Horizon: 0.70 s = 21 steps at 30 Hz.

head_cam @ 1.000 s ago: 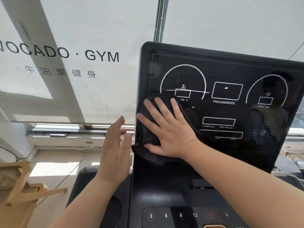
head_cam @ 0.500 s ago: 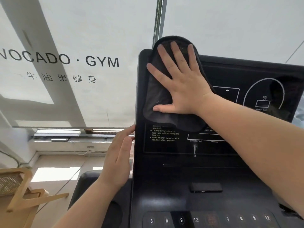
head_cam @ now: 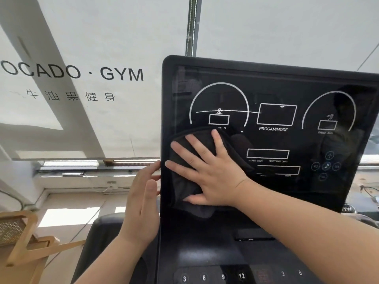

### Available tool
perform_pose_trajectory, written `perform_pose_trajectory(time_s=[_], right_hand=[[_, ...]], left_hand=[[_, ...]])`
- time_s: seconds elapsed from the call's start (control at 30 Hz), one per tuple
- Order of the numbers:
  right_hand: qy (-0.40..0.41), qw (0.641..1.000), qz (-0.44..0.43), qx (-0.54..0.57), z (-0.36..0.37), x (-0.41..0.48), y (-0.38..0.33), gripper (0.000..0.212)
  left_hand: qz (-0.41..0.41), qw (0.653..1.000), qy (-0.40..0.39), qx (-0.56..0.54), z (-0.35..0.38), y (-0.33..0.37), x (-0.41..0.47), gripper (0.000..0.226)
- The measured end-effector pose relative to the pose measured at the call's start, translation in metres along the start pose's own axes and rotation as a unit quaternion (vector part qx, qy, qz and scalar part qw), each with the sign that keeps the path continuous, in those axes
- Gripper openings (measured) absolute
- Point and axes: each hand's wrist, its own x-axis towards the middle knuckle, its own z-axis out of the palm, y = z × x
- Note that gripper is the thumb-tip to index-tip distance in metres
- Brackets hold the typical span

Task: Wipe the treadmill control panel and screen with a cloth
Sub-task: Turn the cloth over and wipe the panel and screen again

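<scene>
The treadmill's black glossy screen [head_cam: 274, 95] fills the right half of the view, with white dials and boxes printed on it. Below it lies the control panel [head_cam: 215, 261] with a row of numbered keys. A dark grey cloth [head_cam: 184, 187] is pressed flat against the lower left part of the screen. My right hand [head_cam: 209, 173] lies spread on the cloth, fingers apart, pointing up and left. My left hand [head_cam: 143, 203] is held upright against the screen's left edge, fingers straight and touching the frame.
A white window blind [head_cam: 82, 48] printed with gym lettering hangs behind the console. A wooden rattan chair [head_cam: 18, 238] stands at the lower left. A metal pole [head_cam: 191, 25] rises behind the screen's top.
My right hand has slid the cloth from the screen's top left corner down to its lower left part. My left hand stays at the screen's left edge.
</scene>
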Motion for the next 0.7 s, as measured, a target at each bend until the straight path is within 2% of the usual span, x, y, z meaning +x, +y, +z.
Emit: perform_pose_trajectory(time_s=[0.1,0.17,0.27,0.37,0.53,0.7], right_hand=[[-0.001,0.999,-0.045,-0.003,0.002,-0.01,0.009,0.099],[0.02,0.999,-0.045,-0.006,-0.006,-0.002,0.036,0.097],[0.047,0.998,0.032,-0.024,-0.029,0.028,0.092,0.097],[0.037,0.996,0.082,-0.031,-0.05,0.055,0.126,0.101],[0.038,0.994,0.099,-0.025,-0.051,0.069,0.11,0.103],[0.016,0.999,0.026,-0.019,-0.036,0.058,0.062,0.109]], left_hand=[[0.024,0.999,0.007,0.031,0.001,0.0,0.0,0.056],[0.033,0.999,0.007,0.031,0.001,0.003,0.002,0.049],[0.021,0.999,0.006,0.026,0.0,0.007,0.004,0.05],[0.014,1.0,-0.003,0.021,-0.001,0.008,0.002,0.052],[0.011,1.0,-0.023,0.014,-0.003,0.007,-0.001,0.06],[0.001,1.0,-0.002,-0.001,0.002,0.009,-0.004,0.065]])
